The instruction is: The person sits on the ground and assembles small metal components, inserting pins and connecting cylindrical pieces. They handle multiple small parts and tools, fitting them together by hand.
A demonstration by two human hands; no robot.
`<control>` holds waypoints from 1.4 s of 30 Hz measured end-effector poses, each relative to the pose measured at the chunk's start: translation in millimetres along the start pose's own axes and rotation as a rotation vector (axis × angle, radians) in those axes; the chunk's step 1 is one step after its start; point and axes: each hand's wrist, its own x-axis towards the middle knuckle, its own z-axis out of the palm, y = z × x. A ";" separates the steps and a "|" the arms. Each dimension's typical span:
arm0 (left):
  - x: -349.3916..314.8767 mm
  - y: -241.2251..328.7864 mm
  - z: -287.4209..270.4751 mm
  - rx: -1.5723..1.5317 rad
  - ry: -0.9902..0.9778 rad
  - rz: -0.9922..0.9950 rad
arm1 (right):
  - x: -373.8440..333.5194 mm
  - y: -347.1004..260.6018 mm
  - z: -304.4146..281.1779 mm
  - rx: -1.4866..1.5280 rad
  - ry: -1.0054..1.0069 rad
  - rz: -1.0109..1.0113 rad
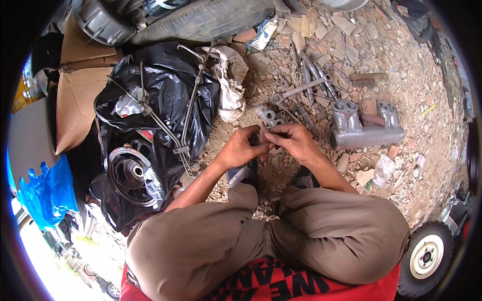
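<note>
Head view: left hand (242, 147) and right hand (299, 144) close together, both pinching brown strip (263, 136) between them, just beside grey holed metal part (269, 116), above stony ground (424, 145). Uneven pull could tear strip; loose pinch could drop it. Strip, to my eye: thin, narrow, dull; texture unclear.

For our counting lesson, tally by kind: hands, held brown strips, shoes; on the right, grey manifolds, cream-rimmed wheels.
Left hand, right hand: 2
Brown strip: 1
Shoes: 2
Grey manifold: 1
Cream-rimmed wheel: 1
Total: 7
</note>
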 end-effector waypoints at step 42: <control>16.3 -32.3 -14.2 -0.782 0.078 -0.152 | 2.8 -24.7 -76.1 0.480 0.294 0.104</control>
